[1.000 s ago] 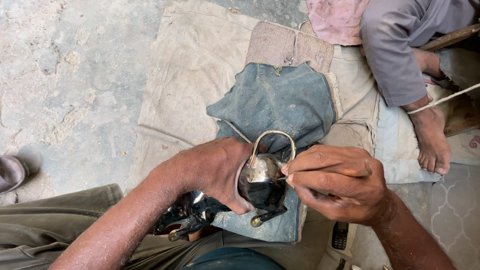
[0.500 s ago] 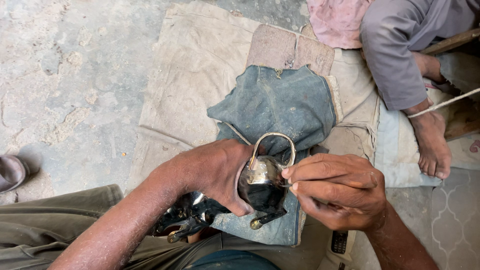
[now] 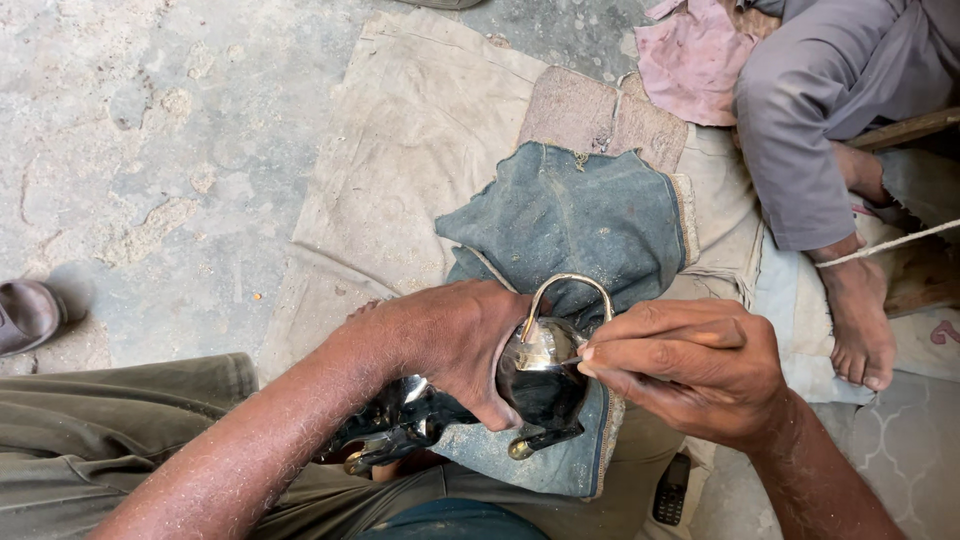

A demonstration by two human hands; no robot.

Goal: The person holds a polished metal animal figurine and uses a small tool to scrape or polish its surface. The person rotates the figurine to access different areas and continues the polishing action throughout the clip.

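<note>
My left hand (image 3: 445,345) grips a dark metal padlock (image 3: 545,375) with a shiny curved shackle (image 3: 565,290), holding it over a worn blue denim cloth (image 3: 580,220) on my lap. My right hand (image 3: 690,370) pinches a thin tool whose tip touches the top of the padlock body beside the shackle. A brass-coloured part (image 3: 520,450) sticks out under the lock. Below my left hand lie more dark metal pieces (image 3: 385,435), partly hidden.
Beige cloth (image 3: 420,130) covers the concrete floor (image 3: 150,120). Another person's bare foot (image 3: 865,315) and grey trouser leg (image 3: 810,110) are at the right. A pink rag (image 3: 690,55), a sandal (image 3: 25,315) at left, and a small phone (image 3: 672,490) lie nearby.
My right hand has shifted slightly against the padlock, its fingers now tighter on the thin tool. The left hand and padlock stay in place.
</note>
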